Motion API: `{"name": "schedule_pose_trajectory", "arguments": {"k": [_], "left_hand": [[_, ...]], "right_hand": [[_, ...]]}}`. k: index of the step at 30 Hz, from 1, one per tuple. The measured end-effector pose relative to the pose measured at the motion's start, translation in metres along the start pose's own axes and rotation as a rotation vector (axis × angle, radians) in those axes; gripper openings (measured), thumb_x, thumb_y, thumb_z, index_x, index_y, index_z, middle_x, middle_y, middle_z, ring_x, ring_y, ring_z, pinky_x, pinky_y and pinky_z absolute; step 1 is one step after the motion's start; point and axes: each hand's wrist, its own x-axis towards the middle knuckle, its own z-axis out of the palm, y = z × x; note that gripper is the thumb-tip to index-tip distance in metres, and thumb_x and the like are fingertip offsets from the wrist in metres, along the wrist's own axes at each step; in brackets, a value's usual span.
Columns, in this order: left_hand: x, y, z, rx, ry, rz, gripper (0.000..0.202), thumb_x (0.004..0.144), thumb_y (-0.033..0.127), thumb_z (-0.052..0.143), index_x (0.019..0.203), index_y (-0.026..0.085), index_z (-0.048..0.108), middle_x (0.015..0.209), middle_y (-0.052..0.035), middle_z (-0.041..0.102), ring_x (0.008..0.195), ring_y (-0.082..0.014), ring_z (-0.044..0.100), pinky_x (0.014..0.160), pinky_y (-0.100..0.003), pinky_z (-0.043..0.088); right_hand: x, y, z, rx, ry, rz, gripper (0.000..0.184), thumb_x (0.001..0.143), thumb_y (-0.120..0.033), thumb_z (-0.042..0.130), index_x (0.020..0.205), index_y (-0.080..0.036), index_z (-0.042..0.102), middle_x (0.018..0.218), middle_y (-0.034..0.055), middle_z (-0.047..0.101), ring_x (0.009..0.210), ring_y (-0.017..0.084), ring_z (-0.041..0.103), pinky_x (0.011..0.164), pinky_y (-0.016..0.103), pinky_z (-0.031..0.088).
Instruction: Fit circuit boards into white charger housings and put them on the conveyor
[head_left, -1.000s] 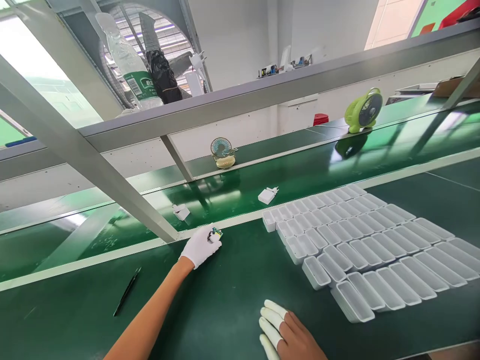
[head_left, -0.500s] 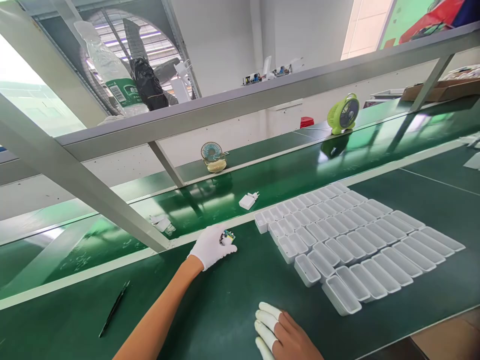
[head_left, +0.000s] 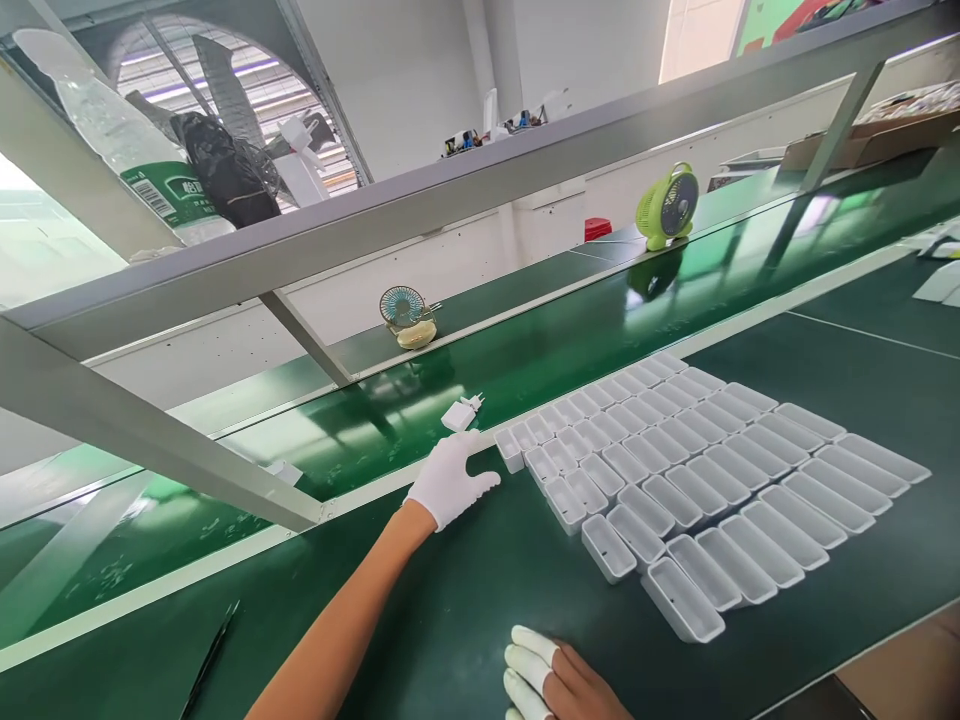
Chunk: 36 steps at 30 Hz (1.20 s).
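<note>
My left hand [head_left: 452,482], in a white glove, reaches over the rail between the green table [head_left: 465,610] and the green conveyor belt [head_left: 551,365]. Its thumb stands apart from the outstretched fingers, and I see nothing held between them. Just beyond the fingertips, a white plug adapter [head_left: 459,412] with its pins showing lies on the belt. My right hand [head_left: 566,680], wearing white finger cots, rests at the bottom of the view with its fingers extended and holds nothing visible. To its right stand rows of white rectangular plastic cases [head_left: 682,600], open side up.
Black tweezers [head_left: 210,660] lie at the lower left. A slanted metal post [head_left: 187,430] rises left of my left hand, supporting a shelf [head_left: 450,195] with a plastic bottle [head_left: 150,165]. A small fan [head_left: 403,308] and a green fan [head_left: 666,210] stand beyond the belt.
My left hand has moved forward and right, toward the plug adapter. The small circuit board seen at its fingers is out of sight. The adapter has shifted left; my right hand stays nearly in place.
</note>
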Motion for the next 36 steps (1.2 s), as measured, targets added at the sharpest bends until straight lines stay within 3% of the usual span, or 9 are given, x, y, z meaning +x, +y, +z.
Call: {"name": "schedule_pose_trajectory", "arguments": {"k": [4,10,13,16,20,24,27,31,36], "left_hand": [[0.018,0.016,0.013,-0.093,-0.046,0.006,0.099,0.074,0.054,0.078,0.155,0.018,0.034,0.159,-0.0166,0.04,0.147,-0.0374,0.036,0.118,-0.046,0.034],[0.02,0.037,0.023,-0.141,0.027,-0.03,0.083,0.085,0.045,0.067,0.155,0.016,0.032,0.154,-0.0171,0.045,0.141,-0.0339,0.044,0.116,-0.047,0.036],[-0.012,0.039,0.015,-0.129,0.05,-0.03,0.082,0.083,0.043,0.068,0.154,0.02,0.034,0.149,-0.0144,0.051,0.137,-0.0331,0.049,0.115,-0.047,0.039],[-0.061,0.033,0.005,-0.116,-0.022,-0.007,0.083,0.08,0.041,0.07,0.154,0.028,0.035,0.147,-0.0099,0.054,0.136,-0.0323,0.051,0.116,-0.047,0.039],[-0.124,0.016,-0.002,-0.106,-0.114,-0.034,0.082,0.079,0.035,0.07,0.153,0.032,0.036,0.15,-0.0065,0.051,0.141,-0.0322,0.046,0.119,-0.049,0.038],[-0.155,0.003,-0.007,-0.153,-0.145,-0.093,0.089,0.073,0.034,0.077,0.153,0.036,0.038,0.147,-0.0074,0.054,0.135,-0.0327,0.052,0.115,-0.049,0.043],[-0.148,-0.005,-0.017,-0.204,-0.092,-0.079,0.081,0.071,0.041,0.081,0.145,0.034,0.049,0.147,-0.0075,0.055,0.134,-0.0331,0.053,0.114,-0.047,0.044],[-0.106,-0.019,-0.031,-0.062,0.118,-0.171,0.057,0.084,0.042,0.067,0.139,0.027,0.056,0.139,-0.0087,0.061,0.131,-0.0329,0.054,0.112,-0.045,0.042],[-0.059,-0.027,-0.027,-0.002,0.07,-0.25,0.046,0.089,0.049,0.065,0.124,0.019,0.063,0.121,-0.0128,0.067,0.108,-0.0298,0.064,0.094,-0.044,0.051]], "right_hand": [[-0.013,0.005,0.008,-0.057,-0.092,0.047,0.025,0.098,-0.026,0.052,0.074,-0.023,0.06,0.073,0.003,0.068,0.077,0.019,0.066,0.079,0.032,0.061],[-0.011,0.003,0.006,-0.085,-0.086,0.002,0.014,0.095,-0.025,0.06,0.083,-0.022,0.066,0.087,0.0041,0.073,0.089,0.021,0.071,0.085,0.034,0.063],[-0.005,-0.001,0.0,-0.068,-0.122,-0.015,0.013,0.093,-0.027,0.066,0.08,-0.024,0.067,0.075,0.0,0.07,0.082,0.021,0.071,0.088,0.039,0.062],[0.002,-0.006,-0.009,-0.013,-0.102,0.016,0.03,0.098,-0.03,0.058,0.07,-0.024,0.065,0.066,0.0001,0.065,0.074,0.02,0.07,0.087,0.042,0.063],[0.008,-0.012,-0.024,0.024,-0.127,0.042,0.039,0.101,-0.03,0.051,0.066,-0.022,0.066,0.07,0.0043,0.068,0.078,0.023,0.071,0.085,0.046,0.063],[0.008,-0.014,-0.032,0.014,-0.177,0.023,0.034,0.1,-0.027,0.051,0.071,-0.022,0.068,0.076,0.0066,0.07,0.081,0.024,0.069,0.088,0.049,0.061],[0.009,-0.015,-0.034,0.019,-0.196,0.014,0.029,0.096,-0.023,0.052,0.072,-0.021,0.067,0.087,0.0091,0.072,0.093,0.026,0.067,0.093,0.05,0.058],[0.02,-0.019,-0.04,-0.011,-0.183,-0.03,0.021,0.089,-0.008,0.05,0.078,-0.016,0.067,0.101,0.013,0.071,0.11,0.029,0.063,0.096,0.05,0.055],[0.033,-0.025,-0.046,-0.012,-0.149,-0.032,0.025,0.087,-0.002,0.048,0.08,-0.016,0.067,0.095,0.0107,0.071,0.103,0.026,0.064,0.09,0.046,0.057]]}}
